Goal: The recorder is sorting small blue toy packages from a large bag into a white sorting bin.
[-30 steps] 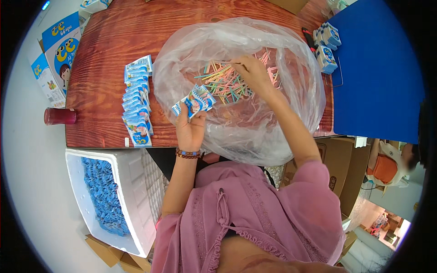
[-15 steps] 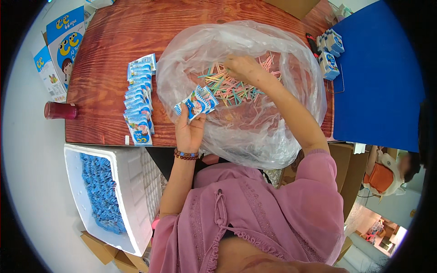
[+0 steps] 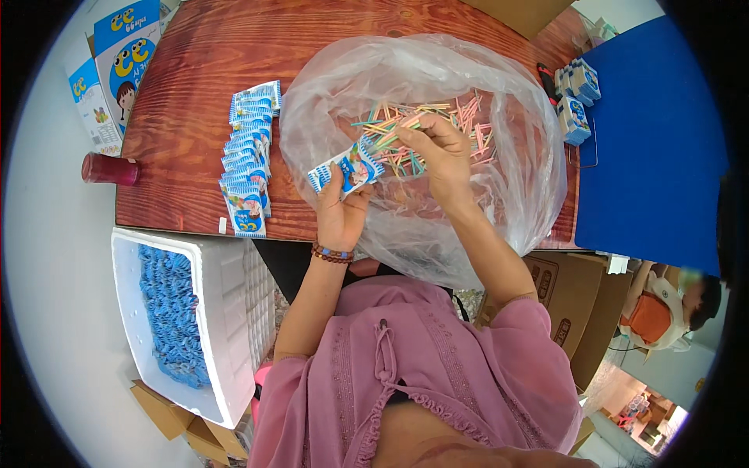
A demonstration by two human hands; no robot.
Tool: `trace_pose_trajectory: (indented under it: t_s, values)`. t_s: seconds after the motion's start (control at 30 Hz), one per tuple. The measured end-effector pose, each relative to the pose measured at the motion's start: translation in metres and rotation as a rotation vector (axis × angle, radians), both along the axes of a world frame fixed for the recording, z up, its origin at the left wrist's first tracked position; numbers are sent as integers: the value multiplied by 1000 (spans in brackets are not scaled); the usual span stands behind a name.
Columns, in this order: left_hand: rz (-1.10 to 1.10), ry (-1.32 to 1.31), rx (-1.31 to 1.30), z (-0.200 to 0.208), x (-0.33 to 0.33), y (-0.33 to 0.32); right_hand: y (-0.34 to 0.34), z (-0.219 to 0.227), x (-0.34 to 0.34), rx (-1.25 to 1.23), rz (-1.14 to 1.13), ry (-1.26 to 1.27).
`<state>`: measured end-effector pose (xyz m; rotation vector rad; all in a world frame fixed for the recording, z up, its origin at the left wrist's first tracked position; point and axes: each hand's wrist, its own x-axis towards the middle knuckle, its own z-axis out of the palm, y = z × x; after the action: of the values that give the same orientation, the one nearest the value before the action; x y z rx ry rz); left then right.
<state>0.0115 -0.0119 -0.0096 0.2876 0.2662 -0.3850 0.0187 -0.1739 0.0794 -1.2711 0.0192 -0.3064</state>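
Note:
My left hand [image 3: 341,210] holds a small blue-and-white printed packet [image 3: 346,168] up by its lower edge, in front of a big clear plastic bag [image 3: 511,168]. Inside the bag lies a heap of thin coloured sticks [image 3: 460,129]. My right hand [image 3: 441,148] is inside the bag's mouth, its fingers pinched on a few of the coloured sticks close to the packet's open end. A bead bracelet circles my left wrist.
A row of the same blue packets [image 3: 246,152] lies overlapped on the wooden table [image 3: 179,93] to the left. A dark red cup [image 3: 109,169] stands at the table's left edge. A white foam box [image 3: 211,312] with blue contents sits below. Blue cartons [image 3: 577,97] and a blue board [image 3: 655,148] are on the right.
My right hand has drawn back from the heap toward the packet with a few sticks pinched in it. My left hand kept the packet in place.

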Motion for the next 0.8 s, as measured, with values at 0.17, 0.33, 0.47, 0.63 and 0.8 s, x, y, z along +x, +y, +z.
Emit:
trace_pose_trajectory:
  t_s: [0.17,0.33,0.47,0.63,0.8]
  values:
    - [29,-6,13,7,-1,-2,8,-13,-3,-109,101,80]
    - [36,2,15,5,2,-1,7,-20,-1,-507,124,-89]
    - [69,6,25,3,3,-3,12,-3,-5,-990,58,-258]
    - [14,-50,-58,4,5,-4,18,7,-13,-844,-5,-260]
    - [-29,-122,-37,16,-2,-13,7,10,-30,-804,130,158]
